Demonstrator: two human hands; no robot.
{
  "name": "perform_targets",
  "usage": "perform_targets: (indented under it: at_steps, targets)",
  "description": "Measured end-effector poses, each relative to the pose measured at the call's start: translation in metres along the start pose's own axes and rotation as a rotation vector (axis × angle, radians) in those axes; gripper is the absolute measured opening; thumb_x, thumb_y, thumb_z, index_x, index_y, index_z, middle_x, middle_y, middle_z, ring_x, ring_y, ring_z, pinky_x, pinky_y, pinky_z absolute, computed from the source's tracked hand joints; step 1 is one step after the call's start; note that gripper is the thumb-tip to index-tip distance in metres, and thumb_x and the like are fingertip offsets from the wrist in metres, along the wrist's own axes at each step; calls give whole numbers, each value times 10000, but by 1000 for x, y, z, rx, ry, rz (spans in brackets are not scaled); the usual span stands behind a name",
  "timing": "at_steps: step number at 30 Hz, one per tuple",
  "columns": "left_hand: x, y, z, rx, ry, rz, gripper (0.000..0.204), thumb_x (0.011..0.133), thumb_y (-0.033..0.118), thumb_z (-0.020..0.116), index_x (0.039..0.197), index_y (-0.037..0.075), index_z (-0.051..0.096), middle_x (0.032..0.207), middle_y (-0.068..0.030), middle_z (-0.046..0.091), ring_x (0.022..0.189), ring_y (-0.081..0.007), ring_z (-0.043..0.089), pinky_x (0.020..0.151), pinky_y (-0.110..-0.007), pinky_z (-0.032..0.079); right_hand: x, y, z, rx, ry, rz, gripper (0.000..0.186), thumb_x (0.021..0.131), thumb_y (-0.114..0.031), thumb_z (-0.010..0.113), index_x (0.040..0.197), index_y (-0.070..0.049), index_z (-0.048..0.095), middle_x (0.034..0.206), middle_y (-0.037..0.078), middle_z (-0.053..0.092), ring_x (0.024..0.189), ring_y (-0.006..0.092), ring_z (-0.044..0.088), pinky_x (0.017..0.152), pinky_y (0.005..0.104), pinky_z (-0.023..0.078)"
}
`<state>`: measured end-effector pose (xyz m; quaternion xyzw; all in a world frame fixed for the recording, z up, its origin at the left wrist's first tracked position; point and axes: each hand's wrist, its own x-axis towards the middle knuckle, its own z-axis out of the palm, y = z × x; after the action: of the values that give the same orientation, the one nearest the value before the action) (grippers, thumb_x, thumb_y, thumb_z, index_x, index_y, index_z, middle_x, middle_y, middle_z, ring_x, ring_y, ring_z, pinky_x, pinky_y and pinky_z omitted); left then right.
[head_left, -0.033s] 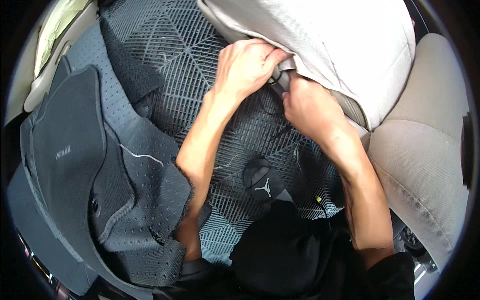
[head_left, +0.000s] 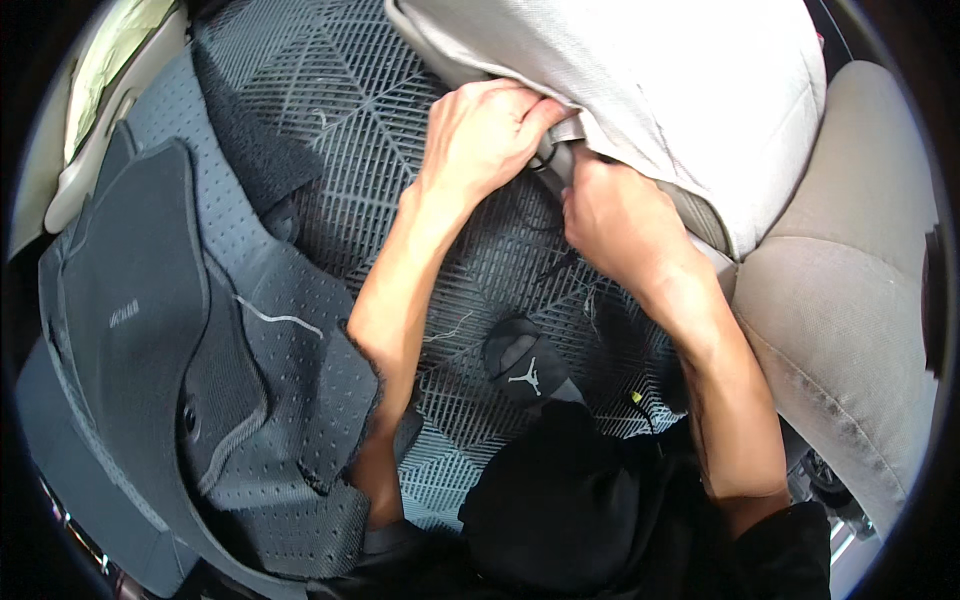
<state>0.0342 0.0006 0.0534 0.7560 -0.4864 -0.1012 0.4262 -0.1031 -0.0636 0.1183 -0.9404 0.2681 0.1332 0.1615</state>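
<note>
A light grey fabric seat cover [head_left: 690, 100] lies over a car seat at the upper right, its lower hem lifted a little. My left hand [head_left: 485, 140] is closed on that hem, thumb along the fabric and fingertips tucked underneath. Just to the right, my right hand [head_left: 620, 205] is curled against the underside of the edge; its fingertips and whatever they grip are hidden. Between the hands a small grey flap [head_left: 568, 130] folds down. Below it shows a dark cord loop [head_left: 542, 160] against the seat's underside.
A beige seat part [head_left: 840, 240] stands at the right. Dark carpet pieces and mats [head_left: 140, 290] are heaped at the left beside a door sill [head_left: 85, 180]. Under me is a grey slatted floor [head_left: 360, 120] with loose threads. My foot in a dark slide [head_left: 525, 365] rests there.
</note>
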Motion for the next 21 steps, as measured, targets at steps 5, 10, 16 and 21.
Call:
perform_targets:
  at_steps: [5,10,16,21]
  targets:
    - [0,2,1,17,-25,3,272,858,279,587,831,43,718,794,-127,677,696,-291,653,632,-365,499,-10,6,-8,-50,-55,30,403,839,-108,541,1189,82,476,676,293,601,681,443,626,670,501,509]
    - [-5,4,6,56,43,-25,258,834,290,634,786,50,715,740,-108,664,661,-292,646,590,-369,496,-24,8,-8,99,-60,81,521,848,-103,581,1315,44,404,600,260,578,604,417,622,596,471,491]
    - [2,10,4,86,51,-38,270,828,305,630,728,68,715,719,-96,662,627,-303,640,575,-374,505,-92,15,-24,420,-194,310,671,829,-29,650,1408,2,313,511,166,533,431,249,563,456,340,437]
    - [-4,7,4,220,32,5,291,850,340,595,796,82,719,773,-79,667,681,-285,653,601,-376,517,-53,14,-10,554,-42,155,615,831,-106,647,1354,36,357,538,181,553,478,321,579,497,400,455]
